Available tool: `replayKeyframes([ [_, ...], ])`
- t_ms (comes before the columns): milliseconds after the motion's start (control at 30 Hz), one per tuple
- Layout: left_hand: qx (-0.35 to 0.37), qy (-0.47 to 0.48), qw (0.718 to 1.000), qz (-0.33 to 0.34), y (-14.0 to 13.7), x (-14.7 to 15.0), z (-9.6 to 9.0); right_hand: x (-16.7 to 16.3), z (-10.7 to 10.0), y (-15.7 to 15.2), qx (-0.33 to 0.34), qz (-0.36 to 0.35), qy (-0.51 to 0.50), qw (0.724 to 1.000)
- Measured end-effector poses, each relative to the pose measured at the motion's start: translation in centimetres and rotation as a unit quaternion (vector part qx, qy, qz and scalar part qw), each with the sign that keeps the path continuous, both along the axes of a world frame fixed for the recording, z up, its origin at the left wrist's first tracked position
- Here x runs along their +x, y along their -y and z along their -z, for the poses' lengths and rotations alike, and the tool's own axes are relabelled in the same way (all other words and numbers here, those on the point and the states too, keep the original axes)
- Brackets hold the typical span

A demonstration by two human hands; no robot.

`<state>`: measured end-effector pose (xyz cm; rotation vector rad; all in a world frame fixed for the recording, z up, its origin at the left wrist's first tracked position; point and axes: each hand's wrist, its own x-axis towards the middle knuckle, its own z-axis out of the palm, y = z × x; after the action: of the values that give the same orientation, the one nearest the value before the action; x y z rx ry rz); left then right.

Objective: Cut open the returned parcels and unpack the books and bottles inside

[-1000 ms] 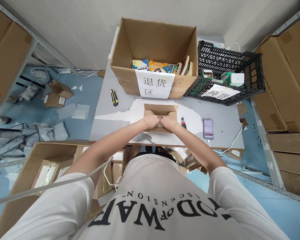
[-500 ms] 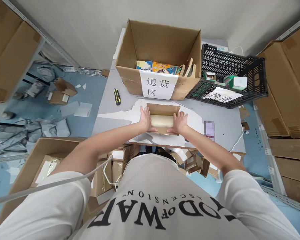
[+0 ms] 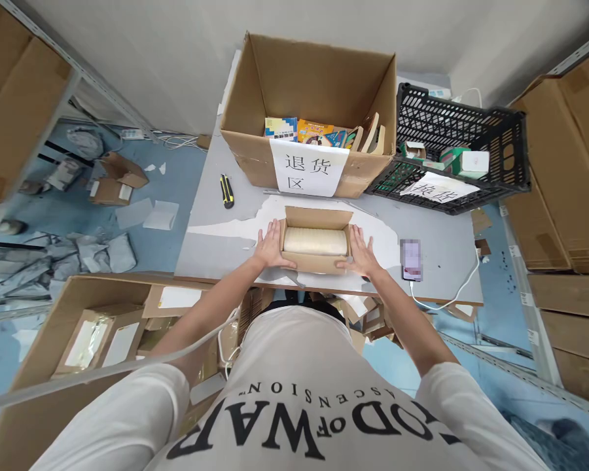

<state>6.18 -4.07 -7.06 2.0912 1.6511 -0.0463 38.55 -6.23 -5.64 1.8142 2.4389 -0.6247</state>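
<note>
Two flat palms, left hand [image 3: 269,245] and right hand [image 3: 360,252], fingers spread, press the small open brown cardboard box [image 3: 316,261] mid-table; uneven squeeze could buckle walls, crushing the pale wrapped bundle [image 3: 315,241].

Big open cardboard box [image 3: 319,78] at back of bench [image 3: 442,248], w/ white paper label [image 3: 307,171] on its front & colourful books [image 3: 304,129] inside. Black plastic crate [image 3: 464,134] just right of it, tilted, small boxes in it. Yellow-black box cutter [image 3: 226,191] on bench left. Phone [image 3: 411,259] on right, white cable [image 3: 454,291] attached. Flat cartons [image 3: 564,163] stacked on shelf at right; torn packaging [image 3: 78,255] on floor at left.
</note>
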Motion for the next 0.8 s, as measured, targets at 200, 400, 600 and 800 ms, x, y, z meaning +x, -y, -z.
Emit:
replayKeyframes([
  [200, 0.07, -0.036, 0.997, 0.026, 1.5, 0.1, -1.7, -4.6, -4.0, -2.0, 0.006, -0.134, 0.067, 0.989],
  [400, 0.072, -0.05, 0.99, 0.108, 2.9, 1.4, -2.2, -7.5, -1.8, -7.4, -0.314, -0.184, 0.128, 0.923],
  [600, 0.08, -0.055, 0.99, 0.101, 3.0, 1.5, -1.7, -8.4, -2.3, -7.4, -0.217, -0.296, 0.175, 0.914],
  [800, 0.074, -0.006, 0.994, 0.085, 2.9, 1.2, -1.4, -9.0, -2.3, -6.6, -0.158, -0.331, 0.182, 0.912],
])
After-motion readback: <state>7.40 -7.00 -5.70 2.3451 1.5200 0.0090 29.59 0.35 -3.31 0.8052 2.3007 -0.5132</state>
